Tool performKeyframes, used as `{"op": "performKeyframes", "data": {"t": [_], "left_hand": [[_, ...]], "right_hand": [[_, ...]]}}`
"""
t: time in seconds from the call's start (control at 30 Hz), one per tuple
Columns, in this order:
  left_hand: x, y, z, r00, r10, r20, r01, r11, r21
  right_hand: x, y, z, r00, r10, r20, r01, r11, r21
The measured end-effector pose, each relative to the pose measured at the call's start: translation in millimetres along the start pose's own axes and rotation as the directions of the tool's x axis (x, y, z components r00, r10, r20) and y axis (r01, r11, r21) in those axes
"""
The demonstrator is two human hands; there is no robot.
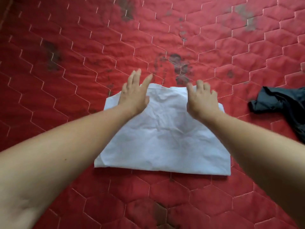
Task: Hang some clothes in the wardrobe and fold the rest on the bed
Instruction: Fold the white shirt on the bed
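A white garment (165,138) lies flat and folded on the red quilted bed (66,71), in the middle of the view. My left hand (134,93) is over its far left corner with the fingers straight and spread. Over the far right corner is my right hand (202,100), its fingers slightly bent and blurred. Neither hand grips the cloth. I cannot tell whether the palms touch the fabric or hover just above it.
A crumpled black garment (280,104) lies at the right edge of the bed, apart from the white one. The red cover has dark stains in several places.
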State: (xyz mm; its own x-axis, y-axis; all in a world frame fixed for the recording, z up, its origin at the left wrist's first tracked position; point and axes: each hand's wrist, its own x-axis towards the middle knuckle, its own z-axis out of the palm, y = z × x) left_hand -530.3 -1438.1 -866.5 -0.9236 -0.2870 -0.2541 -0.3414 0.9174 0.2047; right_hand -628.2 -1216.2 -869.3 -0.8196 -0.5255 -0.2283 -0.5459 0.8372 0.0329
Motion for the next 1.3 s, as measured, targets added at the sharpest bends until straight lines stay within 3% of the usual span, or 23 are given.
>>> {"op": "performKeyframes", "data": {"t": [0.17, 0.33, 0.4, 0.57, 0.63, 0.7, 0.77, 0.83, 1.0, 1.1, 1.17, 1.23, 1.3], "left_hand": [[-99, -14, 80, 0.957, 0.055, 0.285, -0.122, 0.966, 0.226], [-159, -32, 135, 0.957, 0.145, 0.251, -0.205, 0.951, 0.231], [-162, -36, 147, 0.937, 0.159, 0.312, -0.241, 0.939, 0.245], [-156, -37, 146, 0.907, 0.167, 0.386, -0.260, 0.943, 0.205], [-158, -42, 139, 0.940, 0.136, 0.314, -0.216, 0.947, 0.237], [-162, -52, 129, 0.974, -0.026, 0.224, -0.036, 0.963, 0.267], [-168, -67, 121, 0.958, -0.219, 0.185, 0.171, 0.954, 0.247], [-177, -85, 117, 0.928, -0.288, 0.236, 0.241, 0.948, 0.207], [-188, -108, 116, 0.916, -0.204, 0.346, 0.201, 0.979, 0.046], [-190, -110, 116, 0.938, -0.189, 0.290, 0.215, 0.975, -0.059], [-193, -109, 114, 0.959, -0.220, 0.180, 0.249, 0.955, -0.160], [-197, -110, 112, 0.943, -0.324, 0.074, 0.328, 0.870, -0.368], [-197, -113, 109, 0.893, -0.442, 0.089, 0.396, 0.674, -0.624]], "right_hand": [[-86, -5, 69, 0.958, -0.119, 0.261, 0.139, 0.989, -0.058], [-143, -20, 107, 0.928, -0.292, 0.232, 0.299, 0.954, 0.007], [-150, -25, 123, 0.899, -0.341, 0.275, 0.352, 0.936, 0.011], [-151, -28, 133, 0.878, -0.317, 0.359, 0.345, 0.939, -0.013], [-151, -36, 124, 0.887, -0.304, 0.348, 0.321, 0.947, 0.011], [-146, -47, 111, 0.882, -0.319, 0.348, 0.324, 0.945, 0.045], [-135, -61, 99, 0.870, -0.367, 0.328, 0.371, 0.927, 0.054], [-116, -83, 87, 0.852, -0.429, 0.301, 0.433, 0.900, 0.055], [-57, -163, 65, 0.804, -0.523, 0.284, 0.549, 0.835, -0.015], [-25, -210, 57, 0.825, -0.505, 0.253, 0.531, 0.846, -0.046], [-6, -235, 53, 0.842, -0.493, 0.219, 0.519, 0.851, -0.078], [8, -258, 50, 0.849, -0.477, 0.228, 0.503, 0.862, -0.068], [16, -275, 49, 0.860, -0.442, 0.257, 0.470, 0.881, -0.057]]}}
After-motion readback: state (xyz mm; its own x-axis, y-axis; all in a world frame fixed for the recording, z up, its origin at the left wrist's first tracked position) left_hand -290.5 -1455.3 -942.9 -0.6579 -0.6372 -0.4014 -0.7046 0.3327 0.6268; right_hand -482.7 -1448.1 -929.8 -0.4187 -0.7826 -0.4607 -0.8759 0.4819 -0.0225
